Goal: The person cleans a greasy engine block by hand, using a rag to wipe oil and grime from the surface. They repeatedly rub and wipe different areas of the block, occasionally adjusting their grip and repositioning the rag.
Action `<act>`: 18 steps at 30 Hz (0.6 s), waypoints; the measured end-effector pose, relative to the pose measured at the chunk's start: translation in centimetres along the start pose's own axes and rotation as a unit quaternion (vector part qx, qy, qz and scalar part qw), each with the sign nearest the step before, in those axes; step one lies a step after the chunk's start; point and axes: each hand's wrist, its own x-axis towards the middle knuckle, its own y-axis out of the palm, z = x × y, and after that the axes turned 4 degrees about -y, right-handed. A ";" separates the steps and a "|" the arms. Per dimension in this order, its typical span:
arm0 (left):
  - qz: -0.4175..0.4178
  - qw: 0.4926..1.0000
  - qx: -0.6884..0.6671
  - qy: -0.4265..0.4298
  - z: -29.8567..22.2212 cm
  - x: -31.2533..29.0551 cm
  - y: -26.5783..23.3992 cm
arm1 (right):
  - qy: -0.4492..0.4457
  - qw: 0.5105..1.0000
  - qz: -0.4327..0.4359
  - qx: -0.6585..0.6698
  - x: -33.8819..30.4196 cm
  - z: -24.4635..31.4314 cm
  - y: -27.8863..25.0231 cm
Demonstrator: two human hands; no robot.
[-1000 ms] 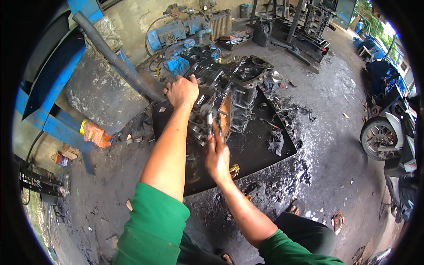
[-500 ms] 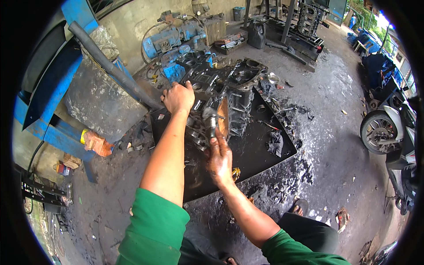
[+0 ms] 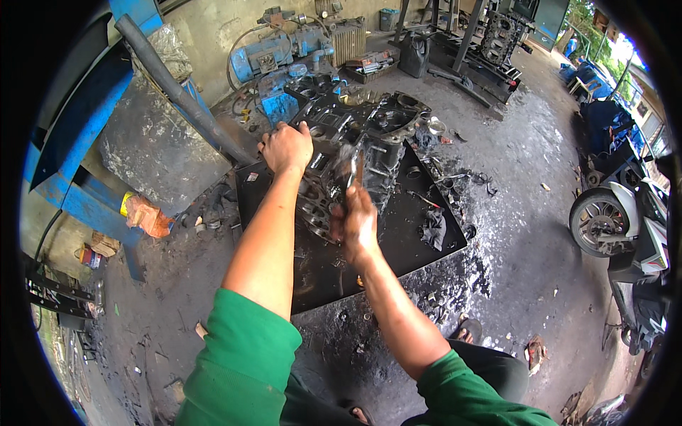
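Observation:
A greasy, dark metal engine block (image 3: 380,170) lies on a black tray (image 3: 408,245) in front of me. My left hand (image 3: 286,148) grips the block's upper left edge, fingers curled over it and thumb raised. Lower and to the right, my right hand (image 3: 357,226) is closed around a short tool (image 3: 348,165) that looks like a brush. Motion smears the tool's far end against the block's near side, so its exact kind is unclear. A dark rag (image 3: 433,228) sits on the tray to the right of that hand.
A blue motor unit (image 3: 266,57) stands by the wall behind the block. Blue steel framing (image 3: 92,213) with a dark hose (image 3: 177,92) rises at left. Loose parts (image 3: 455,186) lie along the tray's right side. A motorcycle (image 3: 614,220) is parked far right.
My right hand has moved up and slightly right with the tool, which is now more blurred. The left hand keeps its place on the block. The whole view has shifted a little.

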 end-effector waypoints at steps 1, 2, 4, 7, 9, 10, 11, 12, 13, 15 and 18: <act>-0.005 1.000 0.002 0.001 0.0 0.0 0.0 | 0.019 0.998 0.011 0.056 0.3 0.0 -0.1; -0.011 1.000 0.005 0.000 -0.1 0.1 0.0 | 0.057 0.997 0.004 0.058 0.3 -0.1 -0.2; -0.003 1.000 0.006 -0.001 -0.1 0.0 0.1 | 0.098 0.994 -0.012 0.037 -0.1 -0.2 -0.4; 0.008 1.000 0.003 -0.003 0.0 0.1 0.0 | 0.110 0.994 -0.006 0.000 -1.7 -0.4 -0.5; 0.009 1.000 0.005 -0.001 0.0 0.0 0.1 | 0.128 0.991 -0.029 -0.038 -1.6 -0.2 -0.3; 0.000 1.000 0.003 0.001 0.0 -0.1 0.1 | 0.090 0.995 -0.024 -0.020 -1.2 -0.1 -0.3; -0.010 1.000 0.000 0.003 0.0 0.0 0.1 | -0.010 0.998 -0.023 -0.061 -0.2 0.1 -0.2; -0.004 1.000 0.005 0.003 0.0 0.0 0.1 | -0.007 0.998 -0.021 -0.050 0.8 0.2 -0.1; -0.016 1.000 0.002 0.002 0.0 0.0 0.0 | -0.048 0.998 -0.006 -0.033 1.4 0.1 -0.2; 0.004 1.000 0.004 -0.004 -0.2 0.2 0.1 | 0.012 0.999 -0.022 -0.042 1.6 -0.8 -0.8; 0.017 1.000 0.004 -0.004 -0.2 0.3 0.1 | 0.065 0.990 0.020 -0.125 -1.9 -3.3 -3.0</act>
